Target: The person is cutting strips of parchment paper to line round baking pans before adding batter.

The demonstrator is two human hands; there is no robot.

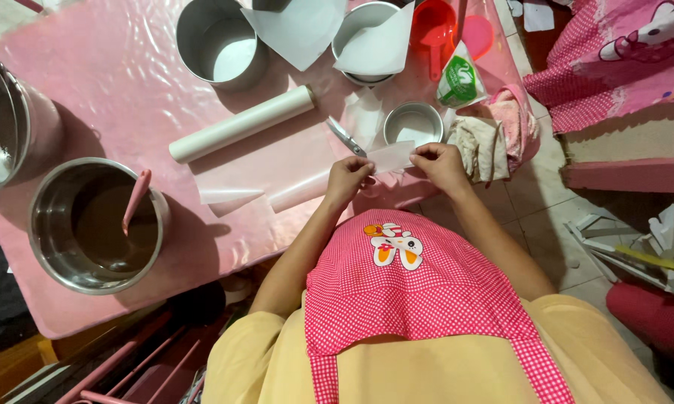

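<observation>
Both hands are pinching a small parchment piece, left hand and right hand gripping opposite ends. Its long axis is running left-right between them. Scissors are lying just beyond the left hand.

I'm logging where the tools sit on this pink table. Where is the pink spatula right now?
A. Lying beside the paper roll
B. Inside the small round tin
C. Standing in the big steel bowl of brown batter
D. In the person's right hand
C: the pink spatula leans inside the big steel bowl, its end in the brown batter, far from both hands.

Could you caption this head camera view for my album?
Both hands, left hand and right hand, hold a piece of baking paper over a pink table.
</observation>
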